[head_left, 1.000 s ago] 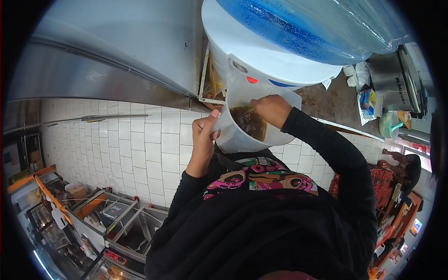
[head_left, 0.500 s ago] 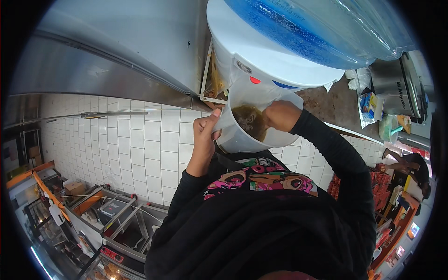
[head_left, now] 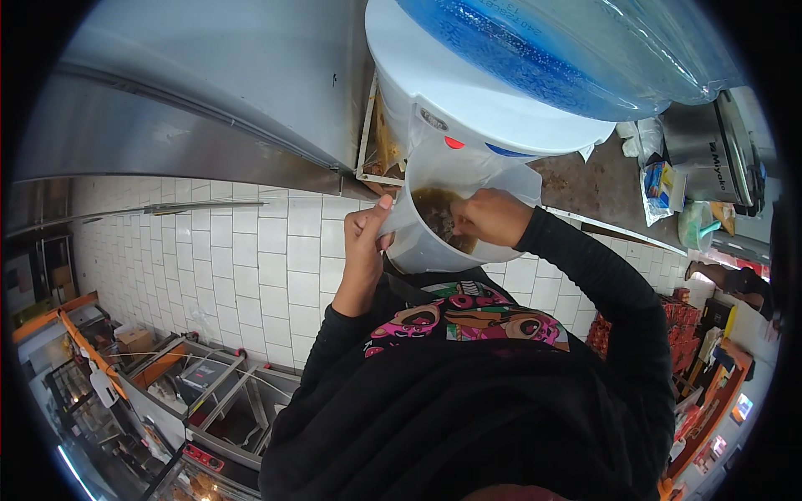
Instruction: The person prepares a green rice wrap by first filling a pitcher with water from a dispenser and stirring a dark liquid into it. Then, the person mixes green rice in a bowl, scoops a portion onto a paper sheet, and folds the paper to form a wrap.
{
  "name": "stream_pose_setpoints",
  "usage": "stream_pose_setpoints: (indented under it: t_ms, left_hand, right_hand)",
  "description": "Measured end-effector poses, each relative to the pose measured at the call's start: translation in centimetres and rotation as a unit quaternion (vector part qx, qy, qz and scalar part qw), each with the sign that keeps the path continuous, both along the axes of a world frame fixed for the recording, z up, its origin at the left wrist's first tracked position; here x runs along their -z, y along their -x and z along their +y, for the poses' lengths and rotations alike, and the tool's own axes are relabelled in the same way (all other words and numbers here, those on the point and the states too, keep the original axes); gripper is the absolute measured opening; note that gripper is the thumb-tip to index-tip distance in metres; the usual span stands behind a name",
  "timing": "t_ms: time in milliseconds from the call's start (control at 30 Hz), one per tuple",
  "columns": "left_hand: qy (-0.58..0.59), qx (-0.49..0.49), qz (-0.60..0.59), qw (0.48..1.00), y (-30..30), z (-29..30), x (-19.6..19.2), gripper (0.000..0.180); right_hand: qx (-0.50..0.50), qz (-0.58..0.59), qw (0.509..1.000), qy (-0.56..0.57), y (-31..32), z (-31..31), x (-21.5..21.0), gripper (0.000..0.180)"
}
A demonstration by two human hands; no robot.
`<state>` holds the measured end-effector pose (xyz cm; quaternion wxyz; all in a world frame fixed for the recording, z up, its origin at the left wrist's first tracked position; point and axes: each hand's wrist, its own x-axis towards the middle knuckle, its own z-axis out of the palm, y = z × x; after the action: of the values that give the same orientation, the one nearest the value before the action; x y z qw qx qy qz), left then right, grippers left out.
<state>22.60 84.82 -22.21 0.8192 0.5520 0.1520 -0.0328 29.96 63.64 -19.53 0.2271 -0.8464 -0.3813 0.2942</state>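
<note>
One translucent plastic tub (head_left: 420, 253), wide-mouthed, held up before the person's body, off the near edge of the counter (head_left: 589, 188), just in front of the dispenser. Contents: brown liquid (head_left: 436, 215), its surface partly hidden.

Left hand (head_left: 362, 238): grasping the tub at its left side, thumb uppermost, fingers wrapped; whether by handle or rim cannot be told.

Right hand (head_left: 491, 219): within the tub's mouth, fingers curled and pointing down at the liquid; whether it grasps anything cannot be told.

One white water dispenser (head_left: 493, 108), at the left end of the counter; one red and one blue marker on its front. Above it, one large clear-blue water bottle (head_left: 535, 54).

On the counter, toward its right end: one stainless-steel box (head_left: 706, 150), dark lettering on its side; one blue-and-yellow packet (head_left: 660, 184), near the near edge; one clear cup (head_left: 692, 227) with turquoise spoon (head_left: 710, 227), by the near right corner.

Left of the counter: one grey steel cabinet (head_left: 217, 75). Below: white tiled floor (head_left: 271, 259).

Right background: stacked red crates (head_left: 672, 334); another person (head_left: 739, 282).
</note>
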Motion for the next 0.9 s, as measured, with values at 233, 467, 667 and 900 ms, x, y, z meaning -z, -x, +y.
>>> stream_pose_setpoints:
  t_ms: [233,467,667,900]
  left_hand:
    - [0.007,-0.005,0.002,1.0,-0.1,-0.1,-0.1,0.042]
    - [0.013,-0.009,0.004,1.0,0.1,0.0,0.0,0.042]
    - [0.018,-0.01,0.003,1.0,0.1,0.0,0.1,0.041]
    - [0.014,-0.007,0.006,1.0,0.0,-0.1,-0.2,0.041]
  right_hand:
    - [0.05,-0.163,0.981,0.096,-0.8,-0.7,2.3,0.019]
    - [-0.018,-0.021,0.998,0.062,0.1,-0.2,-0.9,0.012]
    - [0.019,-0.056,0.994,0.088,-1.5,-1.2,-0.2,0.012]
    - [0.026,-0.145,0.982,0.121,-0.2,-0.9,0.9,0.012]
